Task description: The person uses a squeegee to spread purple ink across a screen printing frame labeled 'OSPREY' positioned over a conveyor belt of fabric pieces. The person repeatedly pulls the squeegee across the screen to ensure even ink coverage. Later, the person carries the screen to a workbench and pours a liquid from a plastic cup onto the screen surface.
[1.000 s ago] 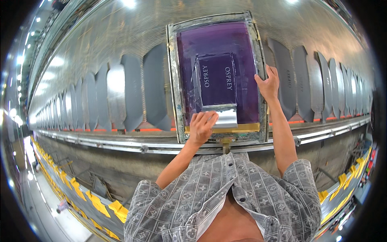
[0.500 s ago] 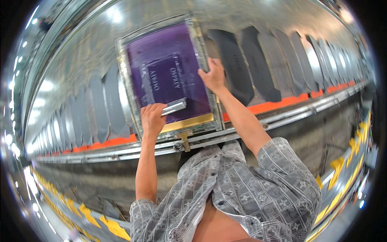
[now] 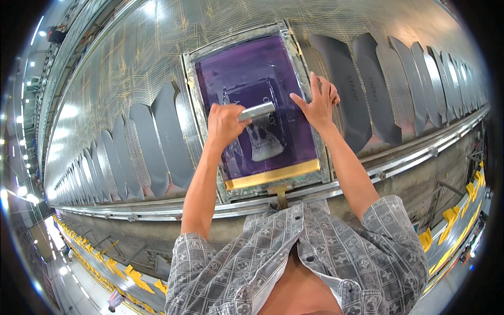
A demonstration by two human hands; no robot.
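Observation:
My left hand (image 3: 226,121) is closed on a metal-bladed squeegee (image 3: 257,111), held across the middle of a screen with a purple mesh (image 3: 241,63). Below the blade, a pale, shiny smear shows on the mesh, and pale lettering is partly visible around it. My right hand (image 3: 320,100) is at the right bar of the screen's metal frame (image 3: 190,83), its fingers apart and its thumb reaching over the mesh. A yellow strip (image 3: 273,174) runs along the near end of the mesh. Whether my right fingertips touch the bar I cannot tell.
Dark grey cut panels (image 3: 163,142) lie in rows on the long metal table (image 3: 236,13), either side of the screen. A metal rail (image 3: 404,160) runs along its near edge. Yellow pieces (image 3: 450,220) sit along another line. A distant person (image 3: 115,299) appears at lower left.
My left hand and the squeegee have moved up the mesh from the near end, exposing the pale smear. My right hand's fingers have loosened from their grip on the frame. The view has swung slightly.

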